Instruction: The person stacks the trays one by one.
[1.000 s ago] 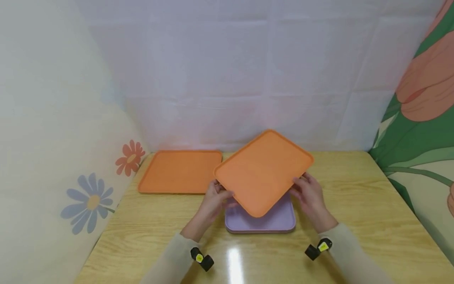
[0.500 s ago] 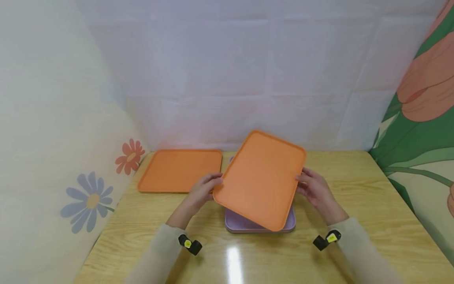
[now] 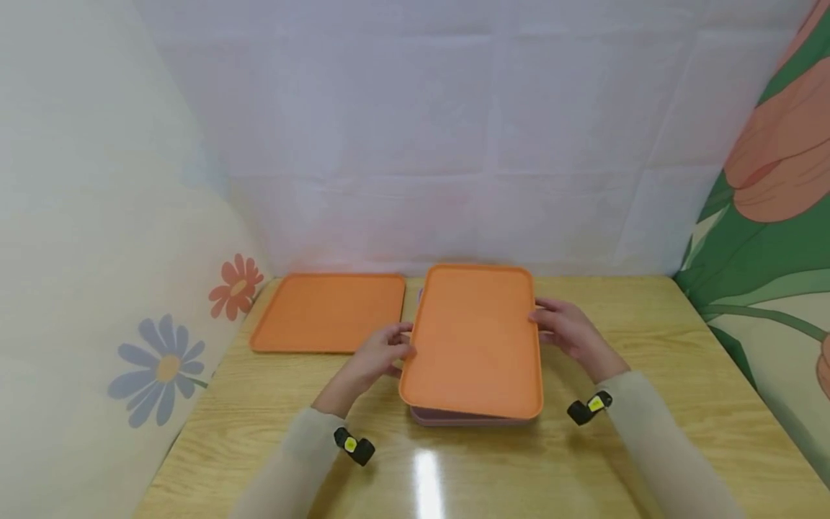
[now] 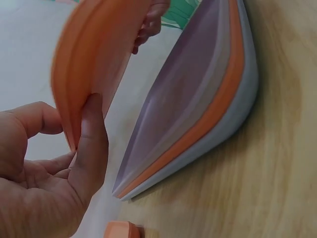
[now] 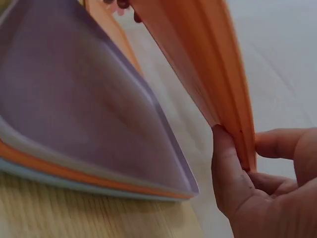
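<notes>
An orange rectangular tray (image 3: 476,339) is held above a stack of trays, pinched at its left edge by the left hand (image 3: 379,353) and at its right edge by the right hand (image 3: 570,328). Both wrist views show thumb and fingers on either side of the rim, and a gap between this tray and the stack. Topmost in the stack is a purple tray (image 5: 74,74); under it lie greyish, orange (image 4: 218,106) and pale blue-grey layers. From the head, the raised tray hides most of the stack, leaving its front edge (image 3: 470,419) visible.
Another orange tray (image 3: 331,313) lies flat on the wooden table (image 3: 648,346) at the back left. A white cloth (image 3: 389,130) hangs behind the table, with flower-patterned panels (image 3: 791,303) at both sides. Each sleeve carries a small black camera.
The held orange tray has turned from a diagonal to nearly straight above the stack, and its far edge has come down. Both hands have shifted along with it, and still grip its sides.
</notes>
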Motion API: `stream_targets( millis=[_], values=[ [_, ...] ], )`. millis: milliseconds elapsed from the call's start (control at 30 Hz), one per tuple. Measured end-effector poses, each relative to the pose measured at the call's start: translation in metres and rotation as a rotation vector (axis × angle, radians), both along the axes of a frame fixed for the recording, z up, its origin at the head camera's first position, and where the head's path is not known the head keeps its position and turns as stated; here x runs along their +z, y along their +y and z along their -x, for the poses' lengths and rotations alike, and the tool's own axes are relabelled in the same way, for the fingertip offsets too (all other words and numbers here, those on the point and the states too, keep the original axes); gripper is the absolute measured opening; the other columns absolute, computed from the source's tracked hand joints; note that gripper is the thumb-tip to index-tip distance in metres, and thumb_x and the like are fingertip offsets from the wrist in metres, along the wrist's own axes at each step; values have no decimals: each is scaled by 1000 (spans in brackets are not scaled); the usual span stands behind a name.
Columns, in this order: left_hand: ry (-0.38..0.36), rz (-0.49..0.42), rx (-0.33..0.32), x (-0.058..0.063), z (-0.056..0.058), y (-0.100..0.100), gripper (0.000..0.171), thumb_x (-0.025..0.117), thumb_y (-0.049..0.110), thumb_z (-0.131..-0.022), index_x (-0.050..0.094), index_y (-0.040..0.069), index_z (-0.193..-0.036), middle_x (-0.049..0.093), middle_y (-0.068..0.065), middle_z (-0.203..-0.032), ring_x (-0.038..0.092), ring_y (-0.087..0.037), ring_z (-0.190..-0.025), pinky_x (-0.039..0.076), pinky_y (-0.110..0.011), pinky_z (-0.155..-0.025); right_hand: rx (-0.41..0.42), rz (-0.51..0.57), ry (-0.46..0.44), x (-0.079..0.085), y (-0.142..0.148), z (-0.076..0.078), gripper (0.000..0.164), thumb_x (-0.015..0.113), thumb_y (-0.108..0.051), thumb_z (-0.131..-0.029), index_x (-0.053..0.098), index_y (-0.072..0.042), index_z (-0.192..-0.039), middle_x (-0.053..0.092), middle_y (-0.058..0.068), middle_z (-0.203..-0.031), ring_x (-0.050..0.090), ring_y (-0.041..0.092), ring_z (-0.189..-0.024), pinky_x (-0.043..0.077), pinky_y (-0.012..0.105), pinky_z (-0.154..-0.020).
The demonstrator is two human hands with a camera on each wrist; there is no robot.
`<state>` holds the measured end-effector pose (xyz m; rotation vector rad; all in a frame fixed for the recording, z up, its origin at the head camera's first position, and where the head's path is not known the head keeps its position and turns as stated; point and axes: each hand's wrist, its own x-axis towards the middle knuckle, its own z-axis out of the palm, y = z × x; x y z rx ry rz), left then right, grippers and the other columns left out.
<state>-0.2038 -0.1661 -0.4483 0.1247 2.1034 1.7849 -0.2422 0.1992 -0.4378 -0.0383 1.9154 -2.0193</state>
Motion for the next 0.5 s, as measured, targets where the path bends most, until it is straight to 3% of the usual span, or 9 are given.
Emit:
stream_targets(
  millis=[100, 233, 300, 500],
  values=[
    [-8, -8, -4, -2, -1, 2, 65, 61, 3, -93, 35, -4, -151, 54, -13, -107, 60, -19, -87, 60, -34, -59, 28, -98, 14, -1, 1, 8, 62, 54, -8, -102, 26, 7, -156, 66, -2, -106, 65, 6, -89, 58, 25, -77],
    [-11, 1, 4, -5, -3, 5, 67, 62, 1, -91, 33, -4, -152, 52, -14, -108, 59, -21, -87, 61, -37, -59, 63, -189, 42, -4, 1, 16, 62, 54, -9, -102, 27, 5, -157, 60, 23, -129, 64, 8, -94, 57, 25, -79],
    [-13, 9, 10, -6, -2, 6, 68, 62, 0, -91, 33, -4, -152, 52, -15, -107, 60, -21, -87, 61, -39, -59, 71, -216, 51, -6, 0, 20, 62, 54, -9, -102, 28, 4, -157, 52, 29, -139, 64, 9, -95, 57, 26, -79],
    [-20, 33, 15, -11, 0, 9, 68, 62, -1, -92, 31, -5, -152, 51, -16, -107, 61, -22, -86, 62, -43, -62, 87, -250, 59, -13, -3, 31, 60, 54, -7, -102, 30, 6, -155, 50, 31, -141, 64, 13, -99, 58, 30, -81]
  ],
)
